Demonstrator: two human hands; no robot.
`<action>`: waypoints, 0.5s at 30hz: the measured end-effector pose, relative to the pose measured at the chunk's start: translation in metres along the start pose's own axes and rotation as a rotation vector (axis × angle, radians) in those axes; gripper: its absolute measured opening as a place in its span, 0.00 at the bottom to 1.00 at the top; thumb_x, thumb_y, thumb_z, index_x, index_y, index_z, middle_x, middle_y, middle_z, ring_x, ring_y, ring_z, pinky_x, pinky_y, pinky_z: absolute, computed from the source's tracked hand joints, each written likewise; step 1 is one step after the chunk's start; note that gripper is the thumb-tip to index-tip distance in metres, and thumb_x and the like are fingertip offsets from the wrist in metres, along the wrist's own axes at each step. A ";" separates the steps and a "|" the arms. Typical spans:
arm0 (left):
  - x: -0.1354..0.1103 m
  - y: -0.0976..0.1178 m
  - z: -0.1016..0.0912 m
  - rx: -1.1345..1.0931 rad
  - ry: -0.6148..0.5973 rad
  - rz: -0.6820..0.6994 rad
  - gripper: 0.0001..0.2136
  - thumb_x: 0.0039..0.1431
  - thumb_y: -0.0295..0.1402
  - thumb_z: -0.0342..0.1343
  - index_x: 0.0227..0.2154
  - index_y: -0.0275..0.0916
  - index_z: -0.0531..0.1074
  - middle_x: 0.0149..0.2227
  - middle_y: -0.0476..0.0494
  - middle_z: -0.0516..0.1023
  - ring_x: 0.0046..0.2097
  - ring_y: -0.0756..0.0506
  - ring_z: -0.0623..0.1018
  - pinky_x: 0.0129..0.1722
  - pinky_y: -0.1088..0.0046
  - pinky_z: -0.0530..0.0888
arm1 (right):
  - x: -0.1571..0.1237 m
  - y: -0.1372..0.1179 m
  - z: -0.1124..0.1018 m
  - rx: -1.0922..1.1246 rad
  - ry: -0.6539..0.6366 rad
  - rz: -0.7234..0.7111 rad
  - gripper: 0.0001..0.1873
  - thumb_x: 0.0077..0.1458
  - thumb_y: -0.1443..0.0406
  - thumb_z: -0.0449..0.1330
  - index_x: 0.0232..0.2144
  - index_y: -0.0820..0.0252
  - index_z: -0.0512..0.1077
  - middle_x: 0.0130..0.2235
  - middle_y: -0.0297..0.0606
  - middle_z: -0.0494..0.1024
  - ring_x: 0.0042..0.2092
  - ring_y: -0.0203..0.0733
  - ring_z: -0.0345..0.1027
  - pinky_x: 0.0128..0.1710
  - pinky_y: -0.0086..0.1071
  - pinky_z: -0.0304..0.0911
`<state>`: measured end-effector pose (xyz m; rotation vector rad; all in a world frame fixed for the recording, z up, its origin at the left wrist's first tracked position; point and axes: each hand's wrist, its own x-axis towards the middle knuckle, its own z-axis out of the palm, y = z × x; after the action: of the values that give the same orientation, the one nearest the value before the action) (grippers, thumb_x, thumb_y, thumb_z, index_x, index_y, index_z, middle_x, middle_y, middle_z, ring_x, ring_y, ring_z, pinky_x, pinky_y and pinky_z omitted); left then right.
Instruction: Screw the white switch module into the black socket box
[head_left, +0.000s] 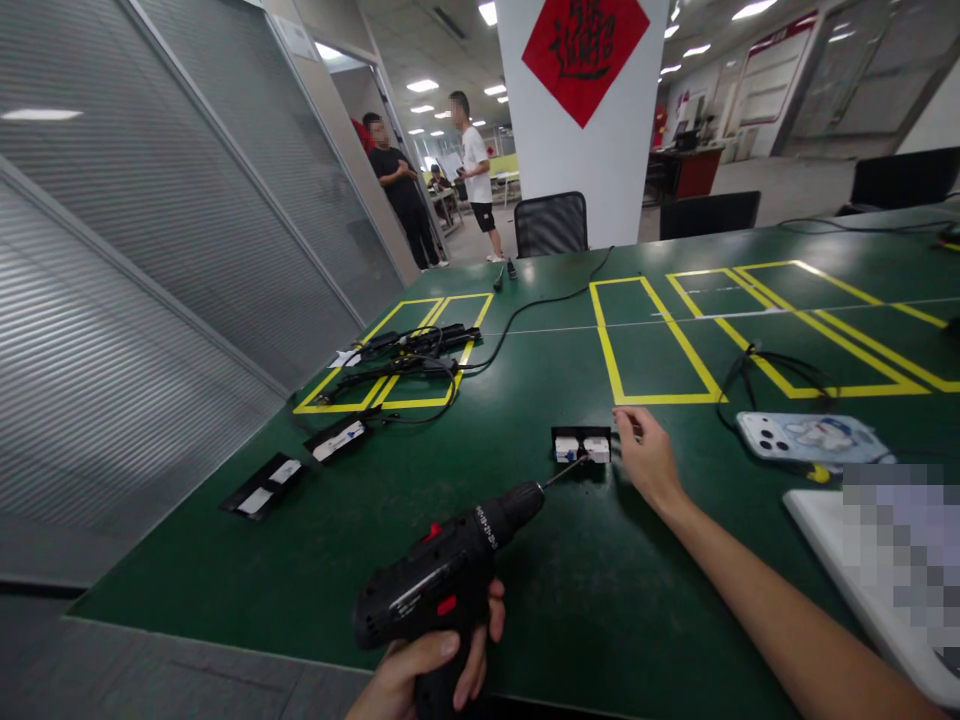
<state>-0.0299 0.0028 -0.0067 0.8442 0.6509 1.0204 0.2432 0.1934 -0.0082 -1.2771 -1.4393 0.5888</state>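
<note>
My left hand is wrapped round the grip of a black cordless drill with red buttons. Its thin bit points up and right, and the tip touches a small black box with white parts on the green table. My right hand rests on the table against the box's right side, fingers curled at its edge and steadying it.
Two flat black parts with white labels lie to the left. Black cables and devices sit in a yellow-taped square. A phone and a white slab lie at right. Two people stand far behind, near chairs.
</note>
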 end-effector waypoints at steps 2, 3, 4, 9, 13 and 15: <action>0.000 0.000 -0.001 -0.001 0.007 -0.003 0.22 0.49 0.37 0.52 0.48 0.33 0.66 0.36 0.31 0.76 0.16 0.54 0.66 0.17 0.73 0.64 | 0.000 -0.002 0.000 0.017 -0.039 0.014 0.18 0.58 0.56 0.48 0.39 0.61 0.71 0.40 0.43 0.75 0.41 0.44 0.68 0.43 0.38 0.62; 0.000 0.000 -0.001 -0.004 0.013 -0.005 0.22 0.50 0.37 0.52 0.48 0.33 0.66 0.39 0.30 0.76 0.16 0.55 0.66 0.18 0.73 0.64 | 0.000 -0.003 0.001 0.028 -0.058 0.022 0.18 0.58 0.55 0.48 0.40 0.60 0.70 0.40 0.43 0.75 0.41 0.44 0.68 0.43 0.38 0.62; -0.001 0.001 0.000 -0.009 0.024 -0.007 0.22 0.50 0.36 0.52 0.49 0.34 0.66 0.41 0.29 0.75 0.16 0.55 0.66 0.18 0.73 0.64 | 0.000 -0.003 0.001 0.038 -0.079 0.032 0.18 0.58 0.55 0.48 0.41 0.60 0.70 0.41 0.43 0.75 0.41 0.44 0.68 0.43 0.38 0.62; -0.001 0.004 0.004 -0.037 0.161 0.017 0.21 0.49 0.34 0.53 0.48 0.35 0.68 0.47 0.28 0.74 0.17 0.54 0.68 0.19 0.72 0.65 | -0.001 -0.003 0.004 0.083 -0.134 0.102 0.19 0.56 0.54 0.50 0.41 0.60 0.71 0.39 0.42 0.76 0.39 0.45 0.69 0.40 0.37 0.63; 0.000 0.005 0.002 -0.067 0.131 -0.032 0.23 0.50 0.35 0.52 0.50 0.31 0.67 0.30 0.35 0.79 0.16 0.52 0.67 0.19 0.72 0.64 | -0.005 -0.004 0.009 0.069 -0.131 0.131 0.19 0.56 0.54 0.49 0.40 0.60 0.71 0.39 0.41 0.76 0.40 0.45 0.69 0.41 0.37 0.62; 0.001 0.004 0.000 -0.063 0.135 -0.074 0.25 0.51 0.36 0.51 0.51 0.26 0.66 0.16 0.44 0.73 0.16 0.51 0.65 0.19 0.73 0.62 | -0.007 -0.005 0.010 0.045 -0.127 0.126 0.19 0.57 0.54 0.48 0.40 0.60 0.71 0.40 0.42 0.76 0.41 0.46 0.69 0.41 0.38 0.61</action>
<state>-0.0310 0.0046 -0.0038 0.6955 0.7550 1.0319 0.2313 0.1887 -0.0094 -1.3214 -1.4484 0.7950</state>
